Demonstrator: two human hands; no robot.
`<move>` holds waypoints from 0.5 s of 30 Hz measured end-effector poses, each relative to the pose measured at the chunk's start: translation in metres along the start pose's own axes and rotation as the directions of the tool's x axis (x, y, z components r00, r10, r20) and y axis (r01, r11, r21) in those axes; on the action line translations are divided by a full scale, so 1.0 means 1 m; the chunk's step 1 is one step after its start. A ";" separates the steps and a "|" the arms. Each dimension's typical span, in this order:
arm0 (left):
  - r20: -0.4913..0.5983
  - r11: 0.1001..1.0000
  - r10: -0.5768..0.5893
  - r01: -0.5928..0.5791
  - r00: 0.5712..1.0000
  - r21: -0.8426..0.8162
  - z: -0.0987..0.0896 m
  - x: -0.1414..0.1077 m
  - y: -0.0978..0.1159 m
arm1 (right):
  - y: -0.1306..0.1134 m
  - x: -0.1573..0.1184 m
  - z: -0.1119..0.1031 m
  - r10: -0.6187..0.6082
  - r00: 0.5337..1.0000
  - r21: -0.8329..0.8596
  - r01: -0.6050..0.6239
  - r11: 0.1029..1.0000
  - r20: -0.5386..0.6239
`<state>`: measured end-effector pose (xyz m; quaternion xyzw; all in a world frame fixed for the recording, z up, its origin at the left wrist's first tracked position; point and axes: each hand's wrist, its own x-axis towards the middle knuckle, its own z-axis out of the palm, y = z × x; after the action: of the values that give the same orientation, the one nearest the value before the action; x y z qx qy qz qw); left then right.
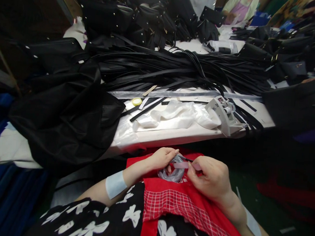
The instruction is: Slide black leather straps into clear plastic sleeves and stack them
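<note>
My left hand (162, 158) is closed on the upper left rim of a grey, see-through coil (173, 175), which looks like wound plastic strip. Thumb and fingers of my right hand (212, 175) pinch a pale pinkish strip (181, 165) that reaches across the coil's opening. A thin dark piece also runs between the coil and my right hand; its kind cannot be made out. Both hands are over the red apron (166, 193) in my lap, just below the table's front edge.
On the white table (156, 134) lie crumpled white film (179, 115), a grey tape dispenser (224, 115), a yellow round piece (136, 101) and heaped black straps (160, 68). Black fabric (69, 116) hangs over the left edge. Black bags (112, 17) and a person (241, 9) are behind.
</note>
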<state>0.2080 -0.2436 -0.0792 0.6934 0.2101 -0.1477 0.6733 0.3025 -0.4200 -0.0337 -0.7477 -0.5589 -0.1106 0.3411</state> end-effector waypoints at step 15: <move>-0.086 0.896 0.387 -0.351 0.918 0.273 0.002 -0.005 0.007 | 0.034 0.003 0.041 0.351 0.863 0.356 -0.476 0.804 0.362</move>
<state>0.2069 -0.2462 -0.0709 0.8088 0.1003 0.0059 0.5794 0.3257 -0.3966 -0.0754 -0.7651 -0.4328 0.2009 0.4323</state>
